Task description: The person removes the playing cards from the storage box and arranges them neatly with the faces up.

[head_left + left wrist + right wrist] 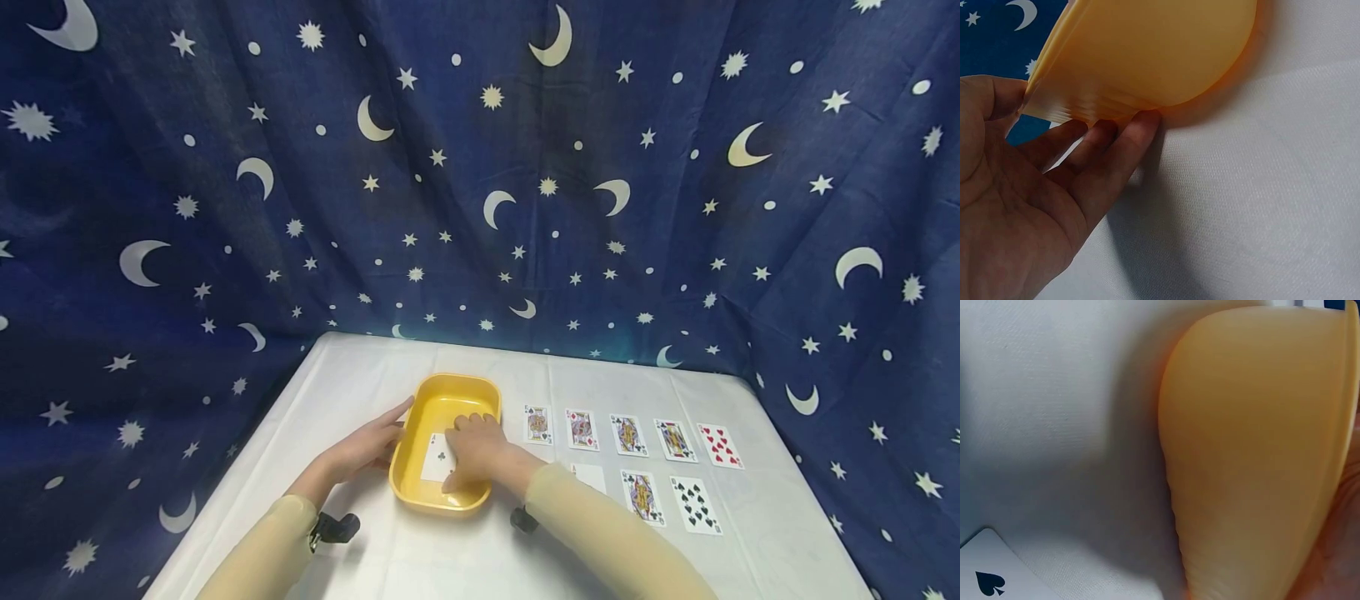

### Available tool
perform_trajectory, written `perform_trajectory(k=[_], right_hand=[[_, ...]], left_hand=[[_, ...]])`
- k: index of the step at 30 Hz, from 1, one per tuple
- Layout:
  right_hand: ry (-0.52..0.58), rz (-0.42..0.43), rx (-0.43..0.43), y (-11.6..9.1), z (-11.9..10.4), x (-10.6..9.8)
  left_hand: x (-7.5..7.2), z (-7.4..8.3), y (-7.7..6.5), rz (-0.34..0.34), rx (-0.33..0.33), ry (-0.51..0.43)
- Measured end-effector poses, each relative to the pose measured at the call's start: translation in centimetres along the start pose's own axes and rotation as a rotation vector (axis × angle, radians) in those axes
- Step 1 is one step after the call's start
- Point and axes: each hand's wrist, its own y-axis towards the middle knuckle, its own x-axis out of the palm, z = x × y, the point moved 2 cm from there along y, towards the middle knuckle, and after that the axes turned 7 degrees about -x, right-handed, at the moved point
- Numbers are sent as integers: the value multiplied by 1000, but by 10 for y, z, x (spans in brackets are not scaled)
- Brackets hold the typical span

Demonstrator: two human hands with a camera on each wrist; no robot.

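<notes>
A yellow tray (480, 383) with rounded corners sits on the cloth. My left hand (371, 447) lies against the outside of its left wall; the left wrist view shows the fingertips (1147, 120) low on that wall and the thumb beside the rim. My right hand (476, 454) reaches into the tray, over the right part of a white ace of clubs (433, 461). Its thumb is at the card's near edge, its fingers bent by the far edge. Cannot tell whether it grips the card, since the fingertips are hidden.
Right of the tray, face-up cards lie in two rows, among them a red heart card (721, 446), a black spade card (696, 505) and a face card (642, 498). My right forearm partly covers another card (589, 477). A dark blue curtain (465, 167) hangs behind the white-covered table (360, 354).
</notes>
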Motion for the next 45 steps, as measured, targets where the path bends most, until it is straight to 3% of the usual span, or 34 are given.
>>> perform_trajectory(k=[12,24,30,45], right_hand=[[21,4,25,4,-1,-5],[146,-12,74,8,-2,-7],[196,14,45,9,-1,-5],[63,-49,-19,5,-4,-4]], left_hand=[[1,1,0,5,-5,-7],[2,1,-1,-3,1,-18],[1,1,0,1,-2,-24],[1,1,-1,-1,6,-10]])
